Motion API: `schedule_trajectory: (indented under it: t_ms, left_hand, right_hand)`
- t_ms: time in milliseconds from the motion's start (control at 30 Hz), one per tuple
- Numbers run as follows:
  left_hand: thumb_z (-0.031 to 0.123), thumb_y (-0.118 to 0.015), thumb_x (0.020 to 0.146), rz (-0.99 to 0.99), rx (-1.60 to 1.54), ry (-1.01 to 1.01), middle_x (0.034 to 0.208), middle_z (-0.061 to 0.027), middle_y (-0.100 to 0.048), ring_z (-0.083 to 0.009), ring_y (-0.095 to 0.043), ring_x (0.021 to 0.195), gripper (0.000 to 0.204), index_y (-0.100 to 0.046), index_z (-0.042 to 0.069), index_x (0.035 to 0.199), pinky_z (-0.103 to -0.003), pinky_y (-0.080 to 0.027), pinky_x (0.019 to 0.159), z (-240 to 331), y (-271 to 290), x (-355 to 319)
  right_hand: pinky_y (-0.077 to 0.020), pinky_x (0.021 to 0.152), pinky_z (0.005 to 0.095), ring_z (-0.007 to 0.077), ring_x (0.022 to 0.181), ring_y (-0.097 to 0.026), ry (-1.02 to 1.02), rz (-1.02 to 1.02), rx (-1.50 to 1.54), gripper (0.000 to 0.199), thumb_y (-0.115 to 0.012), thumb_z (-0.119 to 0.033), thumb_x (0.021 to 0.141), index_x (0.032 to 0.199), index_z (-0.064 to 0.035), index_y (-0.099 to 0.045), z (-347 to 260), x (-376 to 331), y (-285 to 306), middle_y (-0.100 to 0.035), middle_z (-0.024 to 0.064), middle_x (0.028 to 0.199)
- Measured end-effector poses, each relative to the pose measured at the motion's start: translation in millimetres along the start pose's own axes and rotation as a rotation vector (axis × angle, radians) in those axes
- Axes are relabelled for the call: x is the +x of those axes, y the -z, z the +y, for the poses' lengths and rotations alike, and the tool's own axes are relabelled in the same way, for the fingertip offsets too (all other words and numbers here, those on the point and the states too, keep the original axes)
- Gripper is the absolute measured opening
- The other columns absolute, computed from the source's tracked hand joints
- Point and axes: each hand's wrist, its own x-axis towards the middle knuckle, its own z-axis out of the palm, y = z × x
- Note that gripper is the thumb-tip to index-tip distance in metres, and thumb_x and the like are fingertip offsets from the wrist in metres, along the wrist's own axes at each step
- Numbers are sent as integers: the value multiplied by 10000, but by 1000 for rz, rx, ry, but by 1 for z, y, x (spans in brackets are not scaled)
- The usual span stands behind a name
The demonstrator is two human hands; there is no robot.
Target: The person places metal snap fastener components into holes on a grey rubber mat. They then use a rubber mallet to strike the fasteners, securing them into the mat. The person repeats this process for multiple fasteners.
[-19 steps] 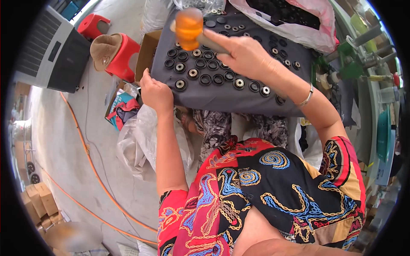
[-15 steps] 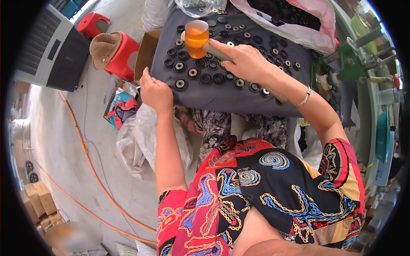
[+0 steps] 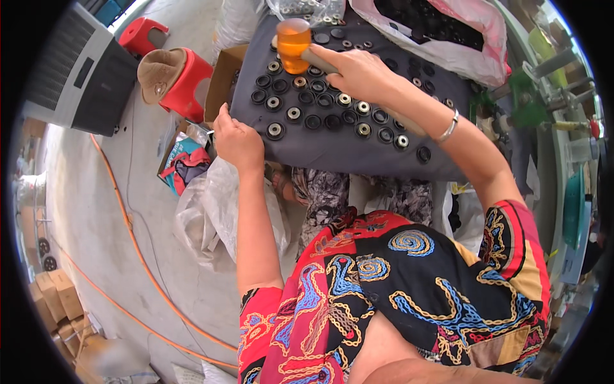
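My right hand (image 3: 358, 72) is wrapped round the handle of a mallet with a translucent orange head (image 3: 293, 48). The mallet head is over the far left part of the table, above rows of round black rings (image 3: 306, 97). Some of these pieces have a shiny metal bearing (image 3: 293, 114) at their centre. At the table's left edge, beside an open cardboard box (image 3: 224, 80), is my left hand (image 3: 238, 142). Its fingers are curled together, and whatever they hold, if anything, is hidden.
Grey cloth covers the table (image 3: 307, 151). A white sack (image 3: 441, 61) of black parts lies at its far right, near green machinery (image 3: 527, 99). To the left stand a red stool (image 3: 192, 83) with a hat (image 3: 160, 73) and a grey air cooler (image 3: 77, 70). An orange hose (image 3: 128, 221) crosses the floor.
My right hand has lifted the mallet slightly, farther from me over the table. My left hand stays by the box, and the whole view has shifted a little.
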Motion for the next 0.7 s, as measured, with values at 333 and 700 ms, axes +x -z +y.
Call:
schedule_trajectory:
  t_ms: [333, 700]
  left_hand:
    - [19, -484, 826, -15, 27, 8, 1089, -149, -624, -343, -612, 947, 363, -583, 42, 1174, -423, -488, 787, -2, 1, -1]
    - [14, -495, 829, 3, 13, -13, 1092, -145, -621, -339, -610, 956, 356, -578, 44, 1175, -420, -489, 794, -3, 5, -1]
  right_hand:
    - [-511, 705, 438, 368, 767, -647, 0, 67, 24, 659, -610, -147, 798, 1418, -192, -391, 2, -13, -7, -655, 211, 842]
    - [-505, 726, 476, 386, 793, -640, 46, 86, 29, 602, -585, -171, 814, 1391, -195, -417, -13, 22, -14, -652, 216, 853]
